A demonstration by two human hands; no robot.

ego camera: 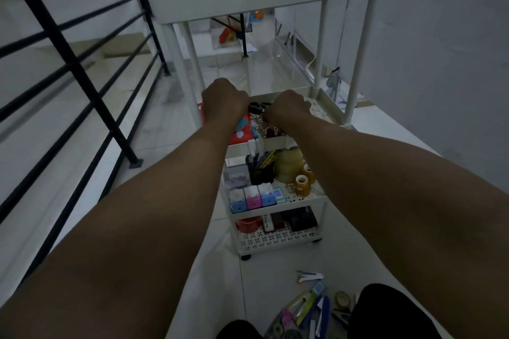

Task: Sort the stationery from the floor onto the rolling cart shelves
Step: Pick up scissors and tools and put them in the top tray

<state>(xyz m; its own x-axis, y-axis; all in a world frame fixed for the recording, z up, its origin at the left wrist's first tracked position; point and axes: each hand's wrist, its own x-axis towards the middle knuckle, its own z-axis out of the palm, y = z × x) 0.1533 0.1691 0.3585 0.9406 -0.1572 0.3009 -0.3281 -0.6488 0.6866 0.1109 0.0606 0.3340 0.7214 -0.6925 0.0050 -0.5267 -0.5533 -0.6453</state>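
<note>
Both hands reach over the upper shelf of the rolling cart (278, 143), with more stationery waiting on the floor.

Your left hand (224, 100) and right hand (287, 106) hover over the far part of that shelf, fingers curled downward; from behind the knuckles you cannot tell whether they pinch anything or are only closing. Black scissors (259, 108) lie between the two hands, long axis running left to right, and the right hand looks slightly nearer to them. The loose stationery pile (305, 311) sits on the floor at the near edge, well apart from both hands and behind them, beside your knee, with a stapler (309, 276) just beyond it. To take the next item you will likely need to draw a hand back toward yourself and down.
</note>
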